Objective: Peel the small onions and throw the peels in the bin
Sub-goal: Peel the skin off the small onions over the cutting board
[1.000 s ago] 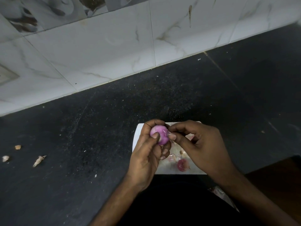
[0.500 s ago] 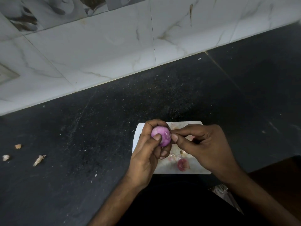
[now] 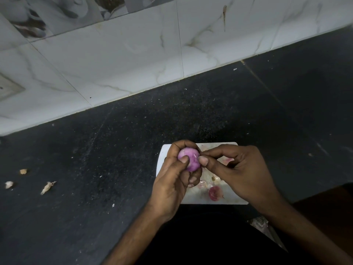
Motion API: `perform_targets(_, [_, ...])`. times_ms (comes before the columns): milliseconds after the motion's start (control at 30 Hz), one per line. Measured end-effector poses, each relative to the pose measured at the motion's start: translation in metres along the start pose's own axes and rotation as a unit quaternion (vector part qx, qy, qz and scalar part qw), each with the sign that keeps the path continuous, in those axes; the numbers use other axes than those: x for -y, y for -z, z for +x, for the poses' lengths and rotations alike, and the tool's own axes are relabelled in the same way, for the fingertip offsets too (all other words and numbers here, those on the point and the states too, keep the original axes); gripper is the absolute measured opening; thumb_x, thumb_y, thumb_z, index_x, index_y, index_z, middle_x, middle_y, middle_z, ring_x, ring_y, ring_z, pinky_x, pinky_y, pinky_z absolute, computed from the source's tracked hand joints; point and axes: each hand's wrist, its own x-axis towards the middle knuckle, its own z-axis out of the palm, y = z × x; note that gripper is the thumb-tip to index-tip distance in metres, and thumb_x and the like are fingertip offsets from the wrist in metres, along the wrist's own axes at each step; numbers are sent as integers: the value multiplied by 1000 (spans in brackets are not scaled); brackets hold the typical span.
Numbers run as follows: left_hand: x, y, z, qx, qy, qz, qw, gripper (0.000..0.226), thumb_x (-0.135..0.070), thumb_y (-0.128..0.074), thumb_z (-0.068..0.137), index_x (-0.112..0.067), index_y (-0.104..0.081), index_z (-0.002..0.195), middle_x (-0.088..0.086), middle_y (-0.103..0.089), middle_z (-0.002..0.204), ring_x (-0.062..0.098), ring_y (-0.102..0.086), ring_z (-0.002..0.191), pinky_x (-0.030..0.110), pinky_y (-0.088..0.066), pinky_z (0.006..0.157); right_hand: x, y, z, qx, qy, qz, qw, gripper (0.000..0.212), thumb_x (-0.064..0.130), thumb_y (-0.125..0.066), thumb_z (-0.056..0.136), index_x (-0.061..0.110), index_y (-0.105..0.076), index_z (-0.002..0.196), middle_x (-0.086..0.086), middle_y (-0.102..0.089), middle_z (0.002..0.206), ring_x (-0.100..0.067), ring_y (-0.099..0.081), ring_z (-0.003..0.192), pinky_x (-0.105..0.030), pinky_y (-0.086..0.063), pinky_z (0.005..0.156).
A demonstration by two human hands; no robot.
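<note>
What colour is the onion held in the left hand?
Pinkish purple; the onion shows clearly in the head view.

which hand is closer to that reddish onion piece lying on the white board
Right. The right hand hangs just above the onion piece; the left hand is farther off to its left.

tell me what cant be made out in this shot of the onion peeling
- Bin: none appears in the head view.
- Onion: its far side is hidden by the left hand.
- Cutting board: its middle is covered by both hands.
- Right hand: whether a peel sits in its pinch is too small to tell.
</note>
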Motion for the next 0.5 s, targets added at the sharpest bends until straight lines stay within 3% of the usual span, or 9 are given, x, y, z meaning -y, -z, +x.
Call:
perform_targets(167, [-1, -1, 0, 2, -8, -15, 1000, 25, -15, -43, 93, -8, -55, 113, 7, -59, 100, 12, -40, 57, 28, -29, 53, -1, 1, 0, -2, -6, 40, 999, 11, 3, -78, 86, 10, -84, 92, 6, -81, 82, -1, -74, 70, -7, -48, 63])
perform_targets(333, [0, 1, 0, 9, 5, -64, 998, 24, -14, -48, 92, -8, -56, 113, 9, -59, 99, 13, -40, 56, 27, -30, 52, 0, 0, 1, -9, -12, 26, 1000, 10, 4, -78, 86, 12, -83, 90, 9, -81, 82, -7, -77, 81, -13, -55, 74])
perform_targets(500, [1, 1, 0, 1, 13, -90, 996, 24, -14, -46, 92, -8, -58, 111, 11, -60, 100, 13, -40, 56, 32, -23, 54, 1, -3, 2, -18, -31, 21, 999, 9, 5, -78, 87, 13, -83, 89, 9, -80, 81, -7, -77, 80, -12, -53, 70])
